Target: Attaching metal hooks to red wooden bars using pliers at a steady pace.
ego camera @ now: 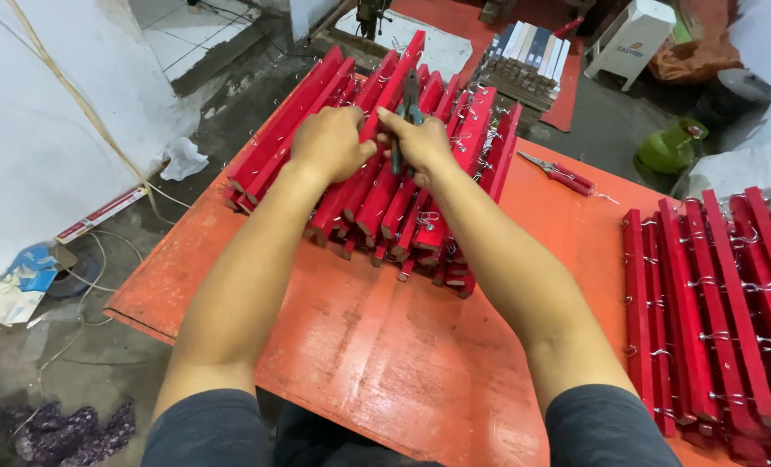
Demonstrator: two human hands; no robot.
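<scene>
Now I see my left hand [329, 143] clamping a red slat [383, 104] steady at 12 o'clock; my right hand [422, 143] grips green-handled pliers [400, 130] beside it.

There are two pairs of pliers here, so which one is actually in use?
The green-handled pliers, gripped in the right hand over the middle pile of red bars. The red-handled pliers lie untouched on the orange table.

I work at an orange table [359, 363] over a grey concrete floor [238, 95]. A white wall [31, 121] stands to my left, and a white plastic stool [632, 39] and a green gas cylinder [671, 147] sit beyond.
</scene>
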